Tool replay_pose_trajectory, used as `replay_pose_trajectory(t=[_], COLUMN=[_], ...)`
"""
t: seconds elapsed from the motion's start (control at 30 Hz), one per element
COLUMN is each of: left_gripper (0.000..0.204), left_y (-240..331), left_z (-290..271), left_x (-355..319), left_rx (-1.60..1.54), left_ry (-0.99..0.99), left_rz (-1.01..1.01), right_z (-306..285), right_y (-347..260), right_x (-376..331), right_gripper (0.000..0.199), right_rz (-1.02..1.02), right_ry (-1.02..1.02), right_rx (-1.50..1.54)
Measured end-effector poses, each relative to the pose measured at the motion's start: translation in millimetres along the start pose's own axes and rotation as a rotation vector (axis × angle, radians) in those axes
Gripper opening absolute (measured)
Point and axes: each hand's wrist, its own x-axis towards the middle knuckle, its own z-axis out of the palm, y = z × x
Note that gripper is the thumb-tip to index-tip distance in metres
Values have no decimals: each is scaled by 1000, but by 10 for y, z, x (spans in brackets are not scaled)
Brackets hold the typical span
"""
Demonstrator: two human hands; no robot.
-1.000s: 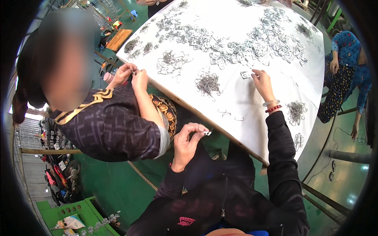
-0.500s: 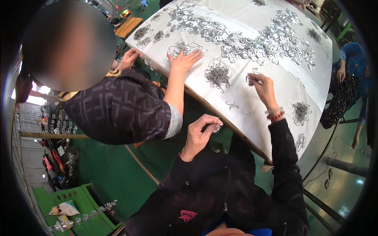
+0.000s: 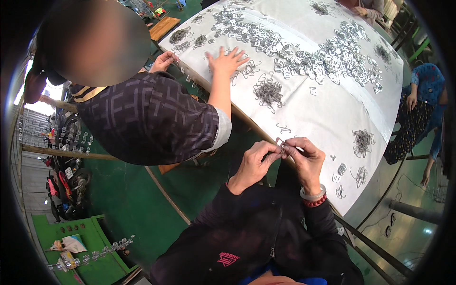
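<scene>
Left hand [image 3: 255, 162] and right hand [image 3: 308, 160] grips both pinching small metal piece [image 3: 280, 142] by bench [image 3: 323, 116] edge, likely fitting step; next calls for steady fingertip alignment.

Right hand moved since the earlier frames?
Yes. Against the white table, the right hand has come back from near the flat metal pieces toward the person's body, beside the left hand.

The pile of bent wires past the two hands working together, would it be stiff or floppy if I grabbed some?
Wires in the pile are probably stiff, since they hold their curves. One likely feels light, being so thin. A handful may snag, because they overlap.
</scene>
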Motion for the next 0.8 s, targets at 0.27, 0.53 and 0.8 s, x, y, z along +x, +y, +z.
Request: replay_pose_trajectory(t=[0.27,0.53,0.8], left_gripper=[35,11,9], left_y=[-323,-1161,-1129], left_z=[-115,-53,-118], left_x=[116,1254,1516], left_rx=[-105,656,497], left_ry=[33,-176,67], left_rz=[-112,237,93], right_z=[-82,-141,-185], right_y=[95,113,189], right_x=[-20,-102,-126], right_gripper=[9,10,12], right_rz=[173,261,286], right_ry=[-62,-143,-154], right_rx=[184,226,210])
